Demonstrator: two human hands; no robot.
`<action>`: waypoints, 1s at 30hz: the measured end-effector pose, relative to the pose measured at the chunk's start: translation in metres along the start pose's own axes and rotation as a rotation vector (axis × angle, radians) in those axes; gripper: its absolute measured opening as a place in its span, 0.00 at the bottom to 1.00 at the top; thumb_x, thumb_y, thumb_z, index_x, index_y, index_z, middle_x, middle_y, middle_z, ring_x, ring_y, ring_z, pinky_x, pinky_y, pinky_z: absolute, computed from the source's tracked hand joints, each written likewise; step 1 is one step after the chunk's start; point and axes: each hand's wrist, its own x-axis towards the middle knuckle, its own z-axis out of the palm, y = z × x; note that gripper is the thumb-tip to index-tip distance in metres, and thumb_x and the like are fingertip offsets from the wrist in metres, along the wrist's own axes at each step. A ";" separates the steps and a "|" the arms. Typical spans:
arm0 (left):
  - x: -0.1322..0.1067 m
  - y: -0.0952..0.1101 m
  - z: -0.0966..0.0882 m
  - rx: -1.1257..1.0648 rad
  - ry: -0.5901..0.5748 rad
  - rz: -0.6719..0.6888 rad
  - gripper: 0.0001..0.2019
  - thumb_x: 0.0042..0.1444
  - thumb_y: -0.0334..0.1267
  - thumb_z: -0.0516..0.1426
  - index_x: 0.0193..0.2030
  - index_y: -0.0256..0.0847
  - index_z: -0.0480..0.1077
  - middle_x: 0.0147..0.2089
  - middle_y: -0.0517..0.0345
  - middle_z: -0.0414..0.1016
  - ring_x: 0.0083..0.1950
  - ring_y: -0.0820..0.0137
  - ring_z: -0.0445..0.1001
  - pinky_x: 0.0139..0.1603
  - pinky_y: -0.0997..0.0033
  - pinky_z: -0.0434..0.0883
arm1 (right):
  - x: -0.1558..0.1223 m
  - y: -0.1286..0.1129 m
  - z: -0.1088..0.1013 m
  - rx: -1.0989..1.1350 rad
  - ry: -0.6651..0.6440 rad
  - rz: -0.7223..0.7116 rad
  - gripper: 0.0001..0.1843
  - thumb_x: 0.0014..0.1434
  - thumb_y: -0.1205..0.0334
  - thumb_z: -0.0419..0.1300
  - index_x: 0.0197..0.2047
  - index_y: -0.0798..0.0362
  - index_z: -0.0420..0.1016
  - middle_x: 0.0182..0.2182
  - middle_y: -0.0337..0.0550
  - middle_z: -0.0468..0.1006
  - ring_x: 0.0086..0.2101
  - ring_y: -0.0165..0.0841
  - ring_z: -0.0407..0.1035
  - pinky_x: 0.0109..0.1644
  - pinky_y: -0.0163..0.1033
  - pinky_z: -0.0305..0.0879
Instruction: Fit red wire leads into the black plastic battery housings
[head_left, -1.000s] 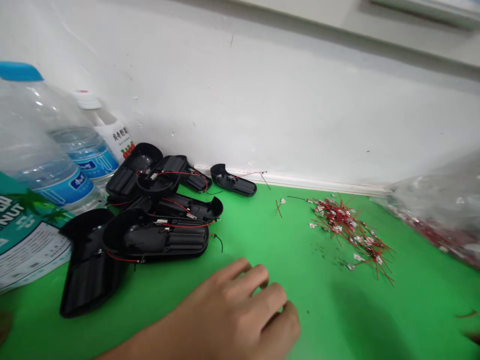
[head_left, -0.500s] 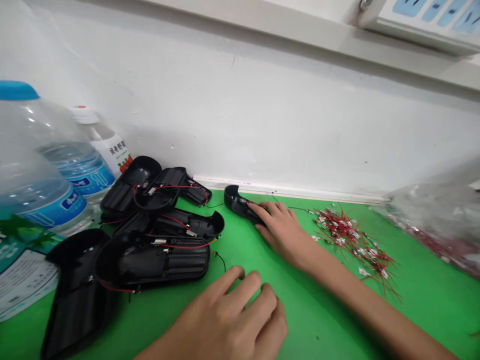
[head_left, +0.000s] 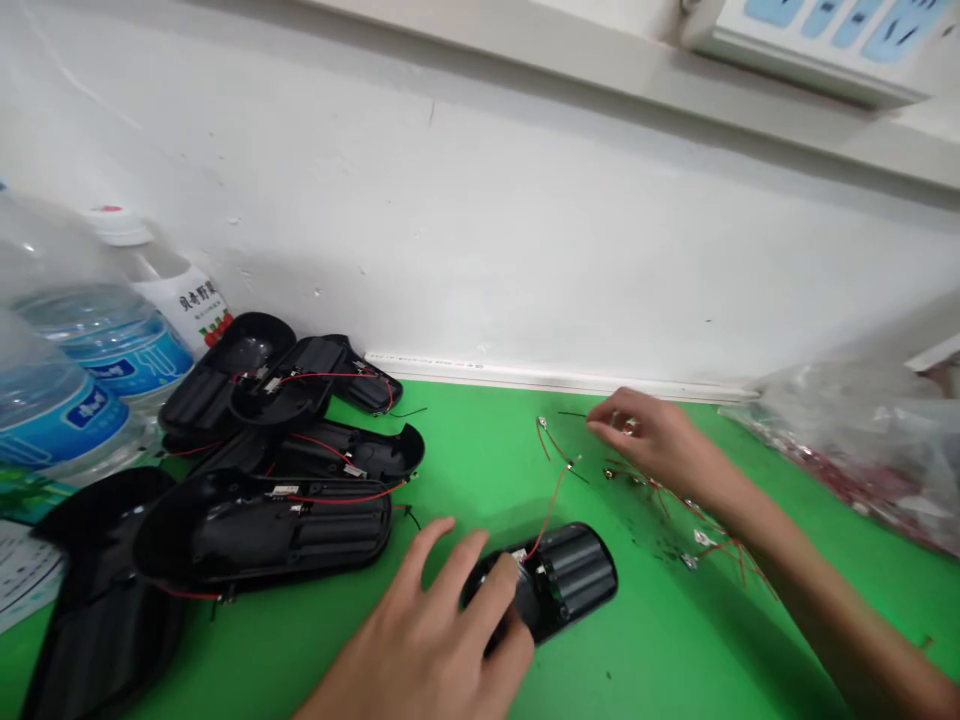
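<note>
head view, my bench log: left hand (head_left: pixel 427 650) with fingers spread on a black battery-holder shell (head_left: pixel 577 575), clamp unclear; right hand (head_left: pixel 645 435) with fingertips together above loose red-wired terminals (head_left: pixel 697 537), hold unclear. wired shells (head_left: pixel 262 530) lie piled left on the green tabletop (head_left: pixel 465 430); those terminals remain unfitted.

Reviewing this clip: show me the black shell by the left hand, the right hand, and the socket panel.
black plastic shell (head_left: pixel 581 575), head view, on its ribbed section
right hand (head_left: pixel 645 435), head view, on the back of the hand
socket panel (head_left: pixel 817 35), head view, on its front face
</note>
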 end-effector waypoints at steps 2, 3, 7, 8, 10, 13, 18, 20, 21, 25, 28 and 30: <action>-0.002 0.002 -0.001 -0.038 -0.007 0.009 0.08 0.73 0.33 0.55 0.40 0.43 0.72 0.54 0.58 0.79 0.58 0.55 0.70 0.68 0.46 0.58 | 0.008 -0.008 0.017 -0.063 -0.078 0.026 0.13 0.70 0.53 0.62 0.41 0.54 0.82 0.38 0.46 0.81 0.36 0.37 0.75 0.43 0.43 0.69; -0.002 0.003 -0.002 -0.055 -0.019 0.012 0.08 0.73 0.32 0.55 0.40 0.43 0.71 0.54 0.59 0.79 0.58 0.56 0.71 0.67 0.46 0.59 | 0.010 -0.014 0.025 -0.093 -0.104 0.036 0.13 0.69 0.54 0.63 0.42 0.55 0.81 0.38 0.46 0.81 0.36 0.36 0.74 0.43 0.43 0.68; -0.003 0.006 -0.005 -0.078 -0.027 -0.013 0.11 0.74 0.30 0.52 0.41 0.40 0.73 0.54 0.58 0.79 0.56 0.56 0.72 0.67 0.45 0.61 | 0.007 -0.029 0.042 -0.183 -0.173 0.051 0.05 0.69 0.65 0.63 0.40 0.56 0.78 0.36 0.42 0.78 0.33 0.33 0.69 0.42 0.40 0.64; -0.002 0.006 -0.006 -0.077 -0.030 -0.020 0.11 0.73 0.30 0.52 0.41 0.40 0.74 0.53 0.57 0.79 0.56 0.56 0.72 0.67 0.45 0.62 | 0.006 -0.029 0.043 -0.198 -0.181 0.056 0.05 0.68 0.66 0.62 0.38 0.56 0.76 0.35 0.41 0.77 0.32 0.32 0.67 0.41 0.40 0.63; -0.002 0.005 -0.008 -0.078 -0.029 -0.020 0.10 0.72 0.30 0.52 0.40 0.40 0.74 0.50 0.57 0.79 0.55 0.55 0.72 0.67 0.44 0.61 | 0.004 -0.025 0.042 -0.213 -0.187 0.062 0.06 0.66 0.68 0.62 0.35 0.56 0.74 0.32 0.40 0.76 0.30 0.32 0.65 0.40 0.39 0.62; 0.000 0.002 -0.011 -0.070 -0.064 0.006 0.08 0.71 0.33 0.54 0.39 0.41 0.72 0.49 0.57 0.78 0.56 0.55 0.71 0.67 0.44 0.59 | 0.001 -0.021 0.037 -0.169 -0.176 0.047 0.06 0.65 0.68 0.61 0.34 0.55 0.72 0.32 0.41 0.76 0.30 0.32 0.66 0.38 0.39 0.61; 0.005 -0.005 -0.021 -0.133 -0.051 -0.006 0.12 0.77 0.39 0.52 0.43 0.41 0.73 0.50 0.56 0.79 0.55 0.55 0.73 0.67 0.44 0.61 | -0.015 -0.041 0.013 0.020 -0.131 -0.019 0.11 0.68 0.57 0.54 0.39 0.51 0.76 0.37 0.45 0.82 0.37 0.36 0.76 0.42 0.41 0.68; 0.008 -0.006 -0.027 -0.195 -0.002 -0.041 0.10 0.76 0.39 0.53 0.45 0.39 0.74 0.49 0.55 0.79 0.56 0.56 0.73 0.66 0.47 0.64 | -0.024 -0.054 0.004 0.094 -0.121 -0.055 0.14 0.70 0.53 0.53 0.40 0.50 0.76 0.38 0.43 0.82 0.38 0.35 0.77 0.42 0.39 0.70; 0.009 -0.007 -0.029 -0.213 0.020 -0.063 0.09 0.75 0.39 0.54 0.46 0.39 0.74 0.49 0.55 0.79 0.56 0.56 0.73 0.66 0.48 0.65 | -0.027 -0.059 0.003 0.121 -0.119 -0.070 0.14 0.70 0.52 0.52 0.40 0.49 0.75 0.38 0.42 0.82 0.37 0.35 0.77 0.42 0.38 0.71; 0.010 -0.006 -0.031 -0.252 0.051 -0.101 0.05 0.71 0.34 0.57 0.46 0.36 0.75 0.49 0.52 0.79 0.54 0.58 0.74 0.64 0.50 0.69 | -0.024 -0.055 0.011 0.128 -0.044 -0.029 0.10 0.66 0.55 0.55 0.37 0.50 0.73 0.32 0.43 0.81 0.31 0.36 0.76 0.36 0.40 0.69; 0.008 -0.001 -0.026 -0.263 0.019 -0.060 0.03 0.68 0.34 0.60 0.45 0.37 0.75 0.47 0.54 0.79 0.52 0.58 0.74 0.61 0.50 0.69 | -0.011 -0.040 0.023 0.125 0.048 0.040 0.13 0.68 0.53 0.54 0.41 0.52 0.73 0.35 0.48 0.83 0.34 0.38 0.79 0.38 0.42 0.72; 0.005 0.002 -0.021 -0.246 0.007 -0.029 0.04 0.69 0.36 0.60 0.45 0.38 0.75 0.47 0.55 0.79 0.53 0.58 0.74 0.62 0.50 0.68 | -0.006 -0.032 0.029 0.132 0.060 0.036 0.19 0.71 0.49 0.52 0.52 0.54 0.74 0.48 0.53 0.83 0.43 0.38 0.80 0.47 0.43 0.75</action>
